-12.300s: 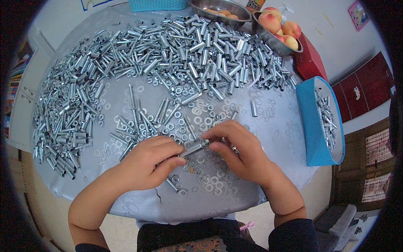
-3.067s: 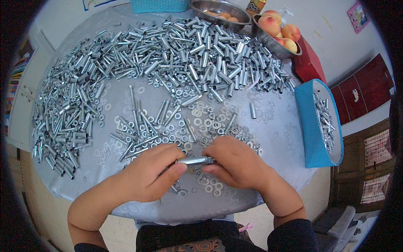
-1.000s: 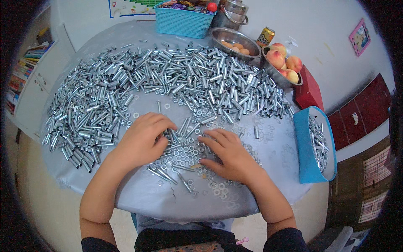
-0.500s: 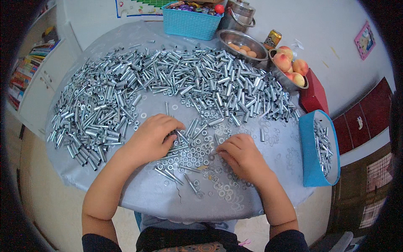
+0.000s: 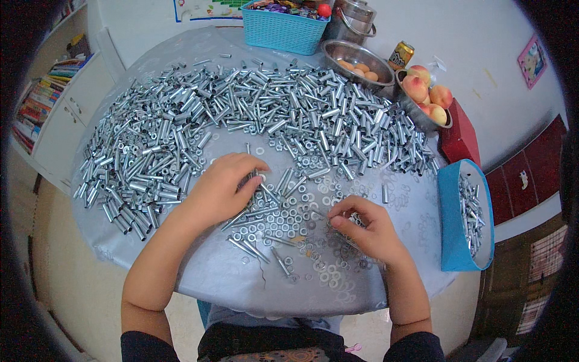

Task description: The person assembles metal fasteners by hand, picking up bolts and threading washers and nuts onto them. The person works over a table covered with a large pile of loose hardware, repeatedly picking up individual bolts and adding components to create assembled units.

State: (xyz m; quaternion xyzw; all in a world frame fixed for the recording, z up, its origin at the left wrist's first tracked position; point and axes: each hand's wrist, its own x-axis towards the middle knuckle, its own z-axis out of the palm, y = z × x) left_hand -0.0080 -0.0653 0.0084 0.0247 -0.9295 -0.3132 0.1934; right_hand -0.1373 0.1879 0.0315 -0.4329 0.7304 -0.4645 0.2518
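Over the left part of a small pile of bolts (image 5: 244, 247) and flat washers (image 5: 280, 224), my left hand (image 5: 226, 184) has its fingers curled and thumb drawn in. Whatever lies between those fingertips is mostly hidden, and a bolt (image 5: 269, 193) lies just below the thumb. My right hand (image 5: 371, 229) is at the pile's right side, thumb and forefinger pinched on the end of a thin silvery bolt (image 5: 318, 212). Thinner ring washers (image 5: 329, 274) are spread below the right hand. One bolt (image 5: 248, 148) stands beyond my left hand.
A broad heap of metal sleeves and bolts (image 5: 241, 99) arcs across the table's far side. Along the right edge stand a blue bin (image 5: 449, 217) of metal parts, a red box (image 5: 459, 136), a bowl of peaches (image 5: 422, 117), a bowl of eggs (image 5: 338, 54) and a blue basket (image 5: 283, 33).
My right hand has lifted slightly and turned, its thumb and forefinger now showing with the bolt at their tips. My left thumb has moved up toward its fingers. The whole view has shifted slightly.
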